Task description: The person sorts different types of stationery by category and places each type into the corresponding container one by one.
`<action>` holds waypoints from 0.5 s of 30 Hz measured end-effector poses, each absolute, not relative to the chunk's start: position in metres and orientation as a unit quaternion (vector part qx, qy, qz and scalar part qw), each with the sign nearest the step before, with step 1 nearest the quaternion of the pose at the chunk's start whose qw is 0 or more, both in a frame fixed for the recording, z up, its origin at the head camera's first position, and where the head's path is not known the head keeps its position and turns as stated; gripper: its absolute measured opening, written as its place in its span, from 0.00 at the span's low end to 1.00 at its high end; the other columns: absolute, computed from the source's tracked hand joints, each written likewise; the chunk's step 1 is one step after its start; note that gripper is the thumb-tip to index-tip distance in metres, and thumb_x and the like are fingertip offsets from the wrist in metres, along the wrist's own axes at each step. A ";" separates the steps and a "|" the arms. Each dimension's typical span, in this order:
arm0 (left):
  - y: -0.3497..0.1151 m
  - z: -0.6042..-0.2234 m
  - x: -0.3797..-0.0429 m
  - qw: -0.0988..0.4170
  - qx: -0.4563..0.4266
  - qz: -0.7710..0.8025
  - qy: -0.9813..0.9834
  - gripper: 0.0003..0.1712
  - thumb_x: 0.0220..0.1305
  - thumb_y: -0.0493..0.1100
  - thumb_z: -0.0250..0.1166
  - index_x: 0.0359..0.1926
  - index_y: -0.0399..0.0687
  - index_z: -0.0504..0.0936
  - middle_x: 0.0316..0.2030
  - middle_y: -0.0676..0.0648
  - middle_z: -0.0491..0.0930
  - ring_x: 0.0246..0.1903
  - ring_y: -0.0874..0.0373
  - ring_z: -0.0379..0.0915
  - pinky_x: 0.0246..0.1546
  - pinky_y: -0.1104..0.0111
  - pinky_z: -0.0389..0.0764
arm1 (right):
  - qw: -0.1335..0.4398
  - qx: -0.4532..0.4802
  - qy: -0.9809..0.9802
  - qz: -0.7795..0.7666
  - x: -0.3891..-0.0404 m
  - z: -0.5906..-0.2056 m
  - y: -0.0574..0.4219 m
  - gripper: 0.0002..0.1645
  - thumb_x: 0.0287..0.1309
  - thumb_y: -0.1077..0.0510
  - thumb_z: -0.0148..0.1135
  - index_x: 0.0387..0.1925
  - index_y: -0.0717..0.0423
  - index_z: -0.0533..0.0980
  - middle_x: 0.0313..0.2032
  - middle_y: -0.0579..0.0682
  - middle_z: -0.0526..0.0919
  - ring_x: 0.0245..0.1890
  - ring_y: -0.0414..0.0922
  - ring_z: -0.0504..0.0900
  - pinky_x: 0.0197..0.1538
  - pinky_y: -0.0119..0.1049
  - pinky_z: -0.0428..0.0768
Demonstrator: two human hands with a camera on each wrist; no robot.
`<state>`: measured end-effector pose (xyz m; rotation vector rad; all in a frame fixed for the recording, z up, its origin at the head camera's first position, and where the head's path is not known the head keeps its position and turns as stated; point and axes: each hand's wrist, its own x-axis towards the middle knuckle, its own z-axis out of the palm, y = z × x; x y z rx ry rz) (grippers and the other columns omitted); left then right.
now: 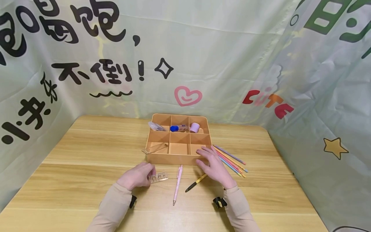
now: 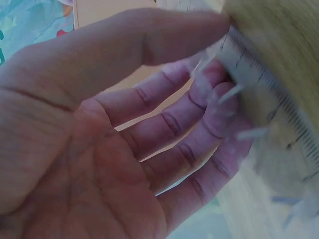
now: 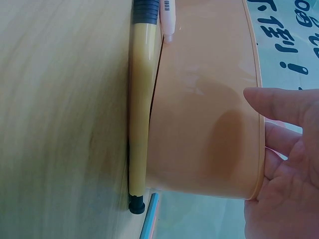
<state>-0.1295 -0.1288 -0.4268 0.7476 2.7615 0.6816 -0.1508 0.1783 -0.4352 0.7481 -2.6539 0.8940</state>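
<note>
My left hand [image 1: 139,175] pinches a clear ruler [image 1: 158,177] between thumb and fingertips, just off the tan compartment organizer's front left corner. In the left wrist view, scale marks show along the ruler [image 2: 279,99]. My right hand [image 1: 215,164] is at the front right corner of the organizer [image 1: 171,159], its fingers loosely extended. The right wrist view has the thumb [image 3: 274,103] by the rim; the other fingertips are hidden behind the wall. Under this hand lies a yellow pen [image 1: 200,179] with a black grip. A pink pen [image 1: 177,185] lies between both hands.
Several coloured pencils [image 1: 232,161] lie right of the organizer. Its back compartments hold a translucent item [image 1: 156,126], a blue-capped tube [image 1: 178,128] and a purple cylinder [image 1: 194,127]. A clear straight-edged piece [image 1: 156,148] leans over the front left compartment. A printed curtain [image 1: 220,64] hangs behind the table.
</note>
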 end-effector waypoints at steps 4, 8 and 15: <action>-0.128 -0.429 -0.132 0.093 0.274 0.233 0.928 0.20 0.35 0.20 0.58 0.30 0.43 0.75 0.22 0.50 0.72 0.25 0.59 0.66 0.29 0.63 0.77 | 0.120 0.255 -0.909 0.308 -0.151 -0.435 0.178 0.23 0.58 0.61 0.64 0.53 0.70 0.76 0.53 0.63 0.80 0.62 0.60 0.67 0.71 0.59 0.48; -0.127 -0.430 -0.132 0.105 0.261 0.240 0.929 0.21 0.38 0.18 0.59 0.33 0.43 0.74 0.23 0.50 0.72 0.25 0.58 0.66 0.29 0.62 0.76 | 0.122 0.256 -0.908 0.307 -0.151 -0.435 0.178 0.23 0.58 0.61 0.64 0.53 0.71 0.76 0.53 0.63 0.80 0.62 0.60 0.67 0.71 0.59 0.48; -0.127 -0.430 -0.131 0.111 0.249 0.238 0.932 0.17 0.46 0.22 0.63 0.35 0.44 0.75 0.25 0.50 0.70 0.28 0.56 0.65 0.31 0.60 0.76 | 0.126 0.259 -0.908 0.305 -0.151 -0.436 0.178 0.22 0.58 0.61 0.64 0.53 0.71 0.77 0.53 0.63 0.80 0.62 0.60 0.67 0.70 0.60 0.49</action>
